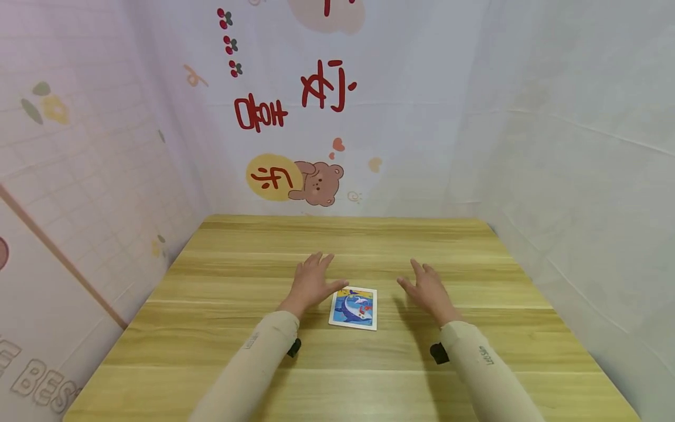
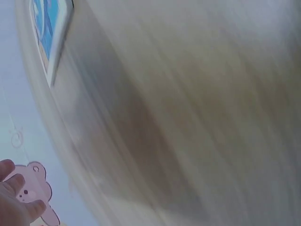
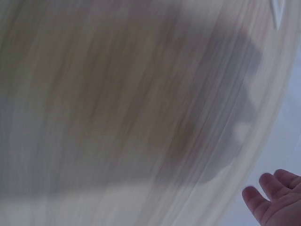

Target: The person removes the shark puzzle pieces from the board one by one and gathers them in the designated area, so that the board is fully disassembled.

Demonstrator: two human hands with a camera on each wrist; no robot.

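Note:
A square picture board (image 1: 354, 308) with a white border and a blue sea-animal picture lies flat on the wooden table. My left hand (image 1: 312, 283) hovers at its upper left, fingers spread and holding nothing; its thumb overlaps the board's top left corner in the head view. To the right of the board, my right hand (image 1: 428, 292) is raised over the table with fingers apart and nothing in it. Part of the board (image 2: 46, 33) shows at the top left of the left wrist view, with the left fingers low at the left edge.
The wooden table (image 1: 211, 275) has a white cloth wall (image 1: 411, 146) printed with a bear and red characters behind it. More cloth hangs along the left and right sides. A dark wrist strap piece shows under each sleeve.

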